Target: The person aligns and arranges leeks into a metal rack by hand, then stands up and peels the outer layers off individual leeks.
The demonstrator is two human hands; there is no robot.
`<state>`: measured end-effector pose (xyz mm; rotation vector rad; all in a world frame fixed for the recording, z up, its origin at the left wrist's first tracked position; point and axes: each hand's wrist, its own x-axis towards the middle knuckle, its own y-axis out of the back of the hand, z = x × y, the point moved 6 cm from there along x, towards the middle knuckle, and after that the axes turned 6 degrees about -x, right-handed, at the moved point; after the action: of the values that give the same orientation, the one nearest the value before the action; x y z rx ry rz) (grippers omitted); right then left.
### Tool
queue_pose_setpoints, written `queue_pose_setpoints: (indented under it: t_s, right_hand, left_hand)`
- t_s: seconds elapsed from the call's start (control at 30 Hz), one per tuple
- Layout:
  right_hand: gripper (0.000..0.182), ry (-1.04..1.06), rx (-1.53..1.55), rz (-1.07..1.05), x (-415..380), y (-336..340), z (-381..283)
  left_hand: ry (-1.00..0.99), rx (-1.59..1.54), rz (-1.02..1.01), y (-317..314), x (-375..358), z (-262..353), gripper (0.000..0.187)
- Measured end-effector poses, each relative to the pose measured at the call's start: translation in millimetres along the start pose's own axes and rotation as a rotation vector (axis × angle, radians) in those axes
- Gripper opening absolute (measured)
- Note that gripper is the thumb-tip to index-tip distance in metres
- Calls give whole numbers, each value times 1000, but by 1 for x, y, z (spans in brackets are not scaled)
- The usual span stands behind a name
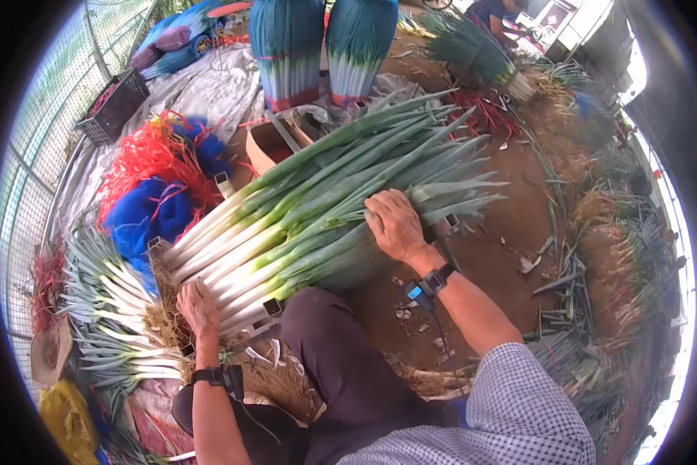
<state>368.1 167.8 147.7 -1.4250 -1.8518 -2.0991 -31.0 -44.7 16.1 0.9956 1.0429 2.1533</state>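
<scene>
A wide layer of long green onions (286,225) lies across a metal frame (272,308) in front of my knees, white root ends at the left and green tops at the right. My left hand (199,308) rests against the white stalks near the roots, its fingers bent; what they grip is hard to make out. Over the green leaves at the right, my right hand (395,225) lies with its fingers curled down on them. Beside the left hand, more onions (123,318) are piled with their roots toward the frame.
Red ties (154,167) and blue netting (143,221) lie at the left, near a black crate (114,107). Two wrapped onion bundles (288,50) stand at the back. Loose onions (608,256) line the right side. Another person (492,17) is at the upper right.
</scene>
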Motion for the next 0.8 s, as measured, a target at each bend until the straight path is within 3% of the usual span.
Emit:
queue_pose_setpoints:
  t_s: [0.17,0.3,0.37,0.47,0.57,0.7,0.8]
  right_hand:
    - [22,-53,133,-12,6,16,10]
    - [26,-355,235,264,35,118,37]
    - [27,-626,475,335,37,155,61]
    - [32,-528,346,149,59,169,55]
    - [40,-61,38,-163,68,118,42]
    - [35,-50,-169,-734,52,49,72]
    - [27,52,27,-542,86,91,51]
  left_hand:
    - [-17,-42,39,3,0,2,30]
    - [0,-54,39,6,-2,5,29]
    - [0,-50,32,5,-2,3,29]
    - [-1,-91,70,6,-1,5,27]
    - [-13,-97,81,8,-3,7,26]
    - [30,-102,77,12,-2,12,25]
    - [43,-92,91,14,-1,14,26]
